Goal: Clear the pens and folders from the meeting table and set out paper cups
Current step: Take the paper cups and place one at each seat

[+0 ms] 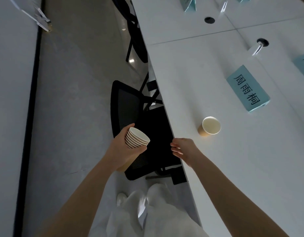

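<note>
A stack of brown paper cups [137, 140] with white insides rests in my left hand [121, 152], which is shut around it over a black chair beside the table. One single paper cup [209, 126] stands upright on the white meeting table [242, 151], near its left edge. My right hand [183, 148] hovers at the table edge just below and left of that cup, fingers apart and holding nothing. No pens or folders show on this stretch of table.
A teal name card [248, 92] stands beyond the cup, with others [189, 4] farther up the table. Two round cable holes [209, 20] sit in the tabletop. Black mesh chairs [129, 106] are tucked along the table's left side, with grey floor to the left.
</note>
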`<action>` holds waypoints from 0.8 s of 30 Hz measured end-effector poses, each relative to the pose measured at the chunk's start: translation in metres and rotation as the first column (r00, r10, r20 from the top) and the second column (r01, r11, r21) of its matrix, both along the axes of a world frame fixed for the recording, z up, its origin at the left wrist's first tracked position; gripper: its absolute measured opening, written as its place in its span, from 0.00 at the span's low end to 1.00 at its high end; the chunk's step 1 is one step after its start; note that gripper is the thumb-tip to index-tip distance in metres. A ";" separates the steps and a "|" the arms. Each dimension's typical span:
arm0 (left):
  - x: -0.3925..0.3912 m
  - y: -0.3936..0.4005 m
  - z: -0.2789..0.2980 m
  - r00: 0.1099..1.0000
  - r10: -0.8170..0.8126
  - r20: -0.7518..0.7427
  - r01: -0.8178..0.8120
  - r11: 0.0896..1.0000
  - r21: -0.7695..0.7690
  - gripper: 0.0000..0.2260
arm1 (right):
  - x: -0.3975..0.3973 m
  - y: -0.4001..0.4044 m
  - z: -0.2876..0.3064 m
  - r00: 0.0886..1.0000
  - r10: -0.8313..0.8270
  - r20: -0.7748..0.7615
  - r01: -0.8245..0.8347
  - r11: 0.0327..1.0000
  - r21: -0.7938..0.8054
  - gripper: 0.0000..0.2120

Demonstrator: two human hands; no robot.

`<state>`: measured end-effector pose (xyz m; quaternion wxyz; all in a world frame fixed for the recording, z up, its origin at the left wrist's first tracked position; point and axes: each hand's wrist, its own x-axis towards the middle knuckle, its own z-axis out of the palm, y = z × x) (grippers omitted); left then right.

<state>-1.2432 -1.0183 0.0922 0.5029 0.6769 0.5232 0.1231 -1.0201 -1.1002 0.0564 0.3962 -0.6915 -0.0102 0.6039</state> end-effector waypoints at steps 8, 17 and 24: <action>-0.056 0.044 0.005 0.989 0.138 0.047 -0.140 0.989 0.043 0.34 | -0.104 0.082 0.074 0.747 0.439 0.499 -0.610 0.751 0.253 0.08; -0.166 0.149 0.009 0.998 0.055 0.036 -0.055 0.998 0.006 0.31 | -0.220 0.195 0.085 0.519 0.531 0.670 -0.781 0.614 0.118 0.12; -0.228 0.230 0.014 0.999 -0.022 0.038 0.022 1.000 0.005 0.34 | -0.291 0.271 0.084 0.450 0.527 0.721 -0.802 0.593 0.068 0.08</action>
